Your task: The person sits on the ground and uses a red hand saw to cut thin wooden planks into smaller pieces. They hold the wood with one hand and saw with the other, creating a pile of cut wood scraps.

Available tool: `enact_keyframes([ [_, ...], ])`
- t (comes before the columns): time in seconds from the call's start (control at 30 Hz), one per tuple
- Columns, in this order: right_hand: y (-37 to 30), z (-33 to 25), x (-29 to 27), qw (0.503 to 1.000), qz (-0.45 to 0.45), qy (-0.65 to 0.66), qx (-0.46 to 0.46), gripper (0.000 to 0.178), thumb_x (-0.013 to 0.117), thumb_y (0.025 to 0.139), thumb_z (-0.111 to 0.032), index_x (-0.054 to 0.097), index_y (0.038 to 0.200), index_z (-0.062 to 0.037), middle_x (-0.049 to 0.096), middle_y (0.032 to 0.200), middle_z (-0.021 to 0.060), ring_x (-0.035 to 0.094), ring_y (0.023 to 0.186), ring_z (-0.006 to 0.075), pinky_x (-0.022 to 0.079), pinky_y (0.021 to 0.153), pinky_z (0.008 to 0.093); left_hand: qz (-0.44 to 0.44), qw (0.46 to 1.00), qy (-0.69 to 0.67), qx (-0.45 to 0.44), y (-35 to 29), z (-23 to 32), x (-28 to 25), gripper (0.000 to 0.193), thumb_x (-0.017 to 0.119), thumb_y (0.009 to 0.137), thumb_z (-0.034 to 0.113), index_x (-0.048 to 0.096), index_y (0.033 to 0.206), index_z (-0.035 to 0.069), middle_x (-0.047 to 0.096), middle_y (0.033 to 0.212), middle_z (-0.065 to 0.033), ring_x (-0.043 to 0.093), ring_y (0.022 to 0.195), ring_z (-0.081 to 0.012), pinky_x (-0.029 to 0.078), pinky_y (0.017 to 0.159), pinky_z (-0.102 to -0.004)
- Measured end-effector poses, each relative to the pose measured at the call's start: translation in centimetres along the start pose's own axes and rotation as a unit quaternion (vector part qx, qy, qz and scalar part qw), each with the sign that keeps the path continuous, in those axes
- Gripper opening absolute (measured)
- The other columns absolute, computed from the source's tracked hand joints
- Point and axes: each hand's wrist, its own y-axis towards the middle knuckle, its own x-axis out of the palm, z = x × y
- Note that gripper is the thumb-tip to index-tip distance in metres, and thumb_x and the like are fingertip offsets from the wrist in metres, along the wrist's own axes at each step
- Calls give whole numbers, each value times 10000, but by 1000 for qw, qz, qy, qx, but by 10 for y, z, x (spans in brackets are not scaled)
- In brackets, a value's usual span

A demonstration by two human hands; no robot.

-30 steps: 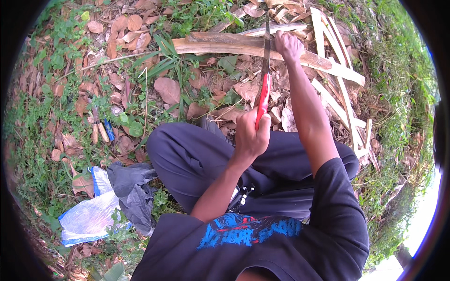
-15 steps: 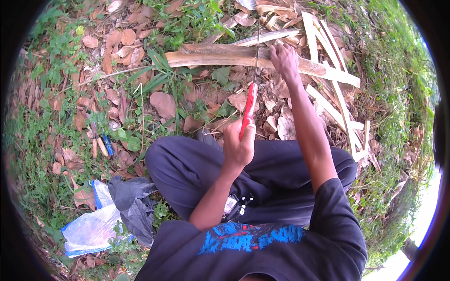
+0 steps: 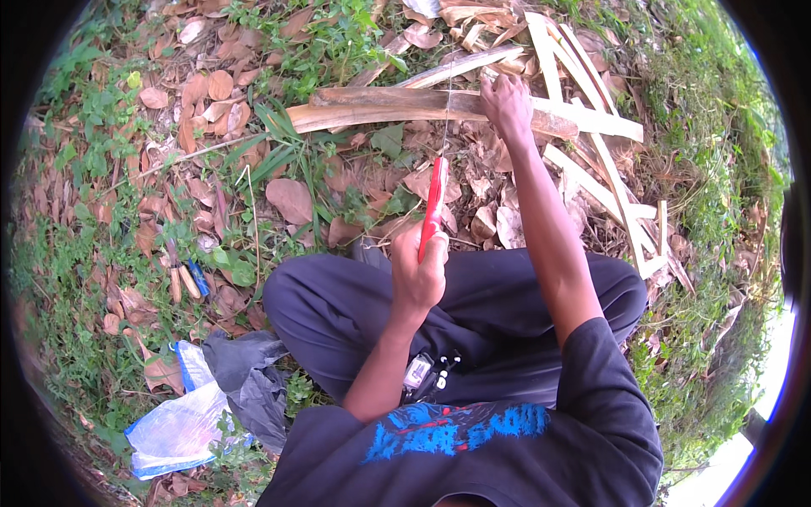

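Note:
My left hand (image 3: 417, 275) is closed round the red handle (image 3: 432, 207) of a handsaw. Its thin blade (image 3: 447, 118) points away from me and crosses a brown piece of wood (image 3: 372, 111) lying sideways on the ground. How deep the blade sits in the wood I cannot tell. Just right of the blade, my right hand (image 3: 508, 108) rests on the same wood with its fingers curled over the far edge. A paler strip of wood (image 3: 612, 124) shows beyond it to the right.
Several pale wood strips (image 3: 610, 173) lie crossed at the right. Tools with wooden and blue handles (image 3: 187, 281) lie at the left, near a grey plastic bag (image 3: 249, 376) and a white-and-blue sheet (image 3: 182, 427). Dry leaves (image 3: 290, 200) and grass surround my crossed legs (image 3: 329, 313).
The view has turned slightly, so the wood appears a little lower at its left end. The saw handle sits slightly farther left. Both hands keep their holds.

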Motion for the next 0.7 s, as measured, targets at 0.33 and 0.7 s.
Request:
enact_keyframes([
  [0.33, -9, -10, 12, 994, 22, -93, 54, 631, 326, 911, -490, 719, 885, 2, 671, 1109, 159, 521, 1180, 324, 265, 1049, 490, -1, 998, -53, -34, -2, 21, 5, 300, 439, 878, 162, 414, 609, 31, 411, 515, -7, 368, 465, -87, 283, 448, -279],
  [0.7, -6, -20, 1, 991, -82, -92, 60, 519, 326, 899, -407, 683, 928, -30, 685, 1045, 186, 591, 1084, 300, 291, 1040, 548, 33, 999, -20, 1, 37, 17, 19, 279, 407, 889, 151, 374, 628, 58, 377, 535, -7, 323, 438, -76, 245, 416, -242],
])
